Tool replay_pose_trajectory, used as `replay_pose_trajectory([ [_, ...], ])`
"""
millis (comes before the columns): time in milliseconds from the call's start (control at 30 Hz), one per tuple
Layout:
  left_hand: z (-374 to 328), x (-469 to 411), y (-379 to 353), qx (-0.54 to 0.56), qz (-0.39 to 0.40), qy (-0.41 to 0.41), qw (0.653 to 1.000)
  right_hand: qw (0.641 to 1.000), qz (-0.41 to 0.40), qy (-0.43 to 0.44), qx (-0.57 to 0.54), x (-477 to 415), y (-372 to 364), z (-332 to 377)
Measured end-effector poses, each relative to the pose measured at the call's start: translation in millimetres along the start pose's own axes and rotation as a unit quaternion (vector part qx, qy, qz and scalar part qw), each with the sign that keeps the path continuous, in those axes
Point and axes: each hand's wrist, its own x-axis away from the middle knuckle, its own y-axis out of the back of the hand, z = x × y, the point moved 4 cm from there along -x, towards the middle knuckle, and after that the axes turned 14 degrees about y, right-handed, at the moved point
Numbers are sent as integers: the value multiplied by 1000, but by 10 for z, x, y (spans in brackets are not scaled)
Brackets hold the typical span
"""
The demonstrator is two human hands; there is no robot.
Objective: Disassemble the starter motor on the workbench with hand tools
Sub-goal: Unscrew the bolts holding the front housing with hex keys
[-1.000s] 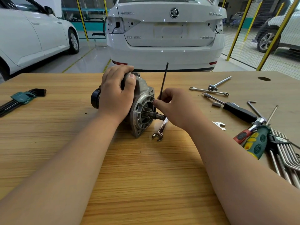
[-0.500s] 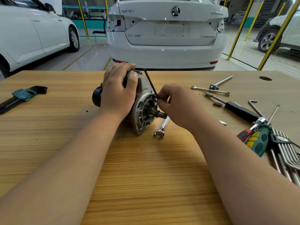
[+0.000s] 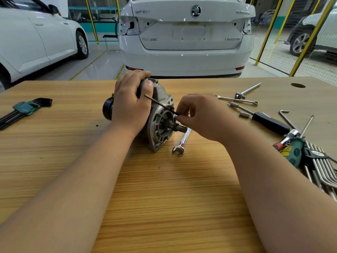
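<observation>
On the bench (image 3: 164, 198), a wrench (image 3: 181, 143) lies just right of the motor (image 3: 155, 136), which sits mid-bench with its shaft pointing right. Your right hand (image 3: 200, 115) pinches a hex key (image 3: 162, 105) at the motor's face, the key's long arm slanting up-left. Your left hand (image 3: 130, 106) grips the motor's body from above. Beyond the far edge stands a white car (image 3: 186, 42).

Garage bay: glossy grey floor (image 3: 102, 64), white sedan (image 3: 186, 33) parked centre, yellow fence posts (image 3: 310, 35) with mesh right, wood-grain table (image 3: 164, 198).
</observation>
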Motion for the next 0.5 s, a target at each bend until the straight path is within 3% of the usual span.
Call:
replay_pose_trajectory([
  [67, 4, -2, -2, 1, -1, 4, 1000, 993, -52, -56, -92, 39, 14, -56],
  [133, 4, -7, -2, 1, -2, 4, 1000, 961, -90, -129, -227, 59, -24, -104],
  [267, 0, -12, 2, -5, -5, -3, 1000, 832, -104, -260, -480, 65, -245, -133],
  [333, 0, -11, 2, -5, -3, -3, 1000, 785, -107, -296, -533, 73, -324, -148],
  [500, 0, -15, 2, -6, -4, -4, 1000, 744, -106, -352, -558, 111, -398, -194],
])
